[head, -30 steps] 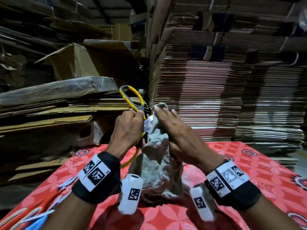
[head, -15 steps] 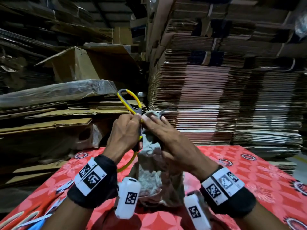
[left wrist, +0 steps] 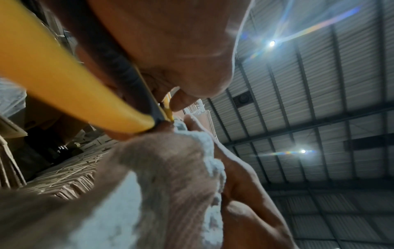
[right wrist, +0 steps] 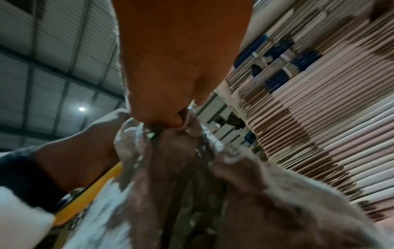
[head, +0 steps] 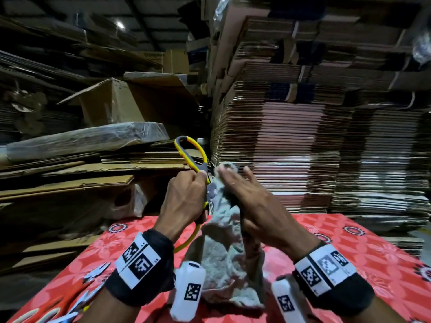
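Against half a second ago: right hand slid back off the pivot, baring a patch of steel beside the left thumb again, much as a second ago. Reads as one to-and-fro stroke of a wipe along the blades, so cleaning probably midway, not finished.

Grips with the left hand the pair of scissors with yellow-and-grey plastic loop handles and steel blades, fingers curled tight round the handles just behind the pivot, upper loop pointing up and away. Pinches with the right hand the crumpled pale grey terry cloth round the blades, thumb pressed in underneath, fingers fairly straight on top. All held in the air above the red flower-patterned tablecloth, in front of stacks of flattened brown cardboard.

Scissors: blades wholly wrapped and hidden, open or closed impossible to tell; only handles and pivot on view. Cloth: rumpled, dingy-looking, long tail hanging down towards the tablecloth.
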The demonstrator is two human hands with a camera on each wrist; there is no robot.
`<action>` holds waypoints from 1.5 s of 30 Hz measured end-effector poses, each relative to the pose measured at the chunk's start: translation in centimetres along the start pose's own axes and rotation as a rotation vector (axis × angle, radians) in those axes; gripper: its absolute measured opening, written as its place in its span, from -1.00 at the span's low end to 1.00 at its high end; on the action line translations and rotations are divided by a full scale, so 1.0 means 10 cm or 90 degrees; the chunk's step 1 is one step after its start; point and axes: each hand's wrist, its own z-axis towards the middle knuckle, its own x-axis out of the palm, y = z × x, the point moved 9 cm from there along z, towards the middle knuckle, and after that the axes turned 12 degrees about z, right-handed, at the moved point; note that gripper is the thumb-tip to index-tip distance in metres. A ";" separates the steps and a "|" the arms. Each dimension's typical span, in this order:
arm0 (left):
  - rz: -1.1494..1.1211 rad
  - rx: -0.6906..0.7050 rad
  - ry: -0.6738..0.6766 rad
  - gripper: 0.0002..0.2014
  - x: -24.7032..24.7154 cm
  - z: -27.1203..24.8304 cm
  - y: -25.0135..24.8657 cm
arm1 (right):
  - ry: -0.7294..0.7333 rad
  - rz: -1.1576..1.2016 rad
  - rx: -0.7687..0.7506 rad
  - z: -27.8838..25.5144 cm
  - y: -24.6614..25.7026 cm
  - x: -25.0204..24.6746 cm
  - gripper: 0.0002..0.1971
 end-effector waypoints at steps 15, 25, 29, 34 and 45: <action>-0.050 0.076 -0.045 -0.49 -0.12 -0.06 -0.27 | -0.151 -0.045 -0.012 0.01 0.06 -0.23 -0.33; 0.003 0.054 -0.018 -0.49 -0.05 -0.04 -0.17 | -0.119 -0.020 -0.095 -0.06 0.12 -0.19 -0.36; 0.006 0.049 0.010 -0.49 0.03 -0.04 -0.16 | -0.167 -0.079 -0.061 -0.12 -0.07 -0.28 -0.35; -0.018 0.040 0.024 -0.49 0.08 -0.03 -0.11 | -0.243 -0.110 0.009 -0.17 -0.17 -0.39 -0.41; -0.126 -0.037 0.015 -0.60 -0.01 -0.02 0.02 | -0.449 0.065 0.247 -0.32 -0.51 -1.01 -0.76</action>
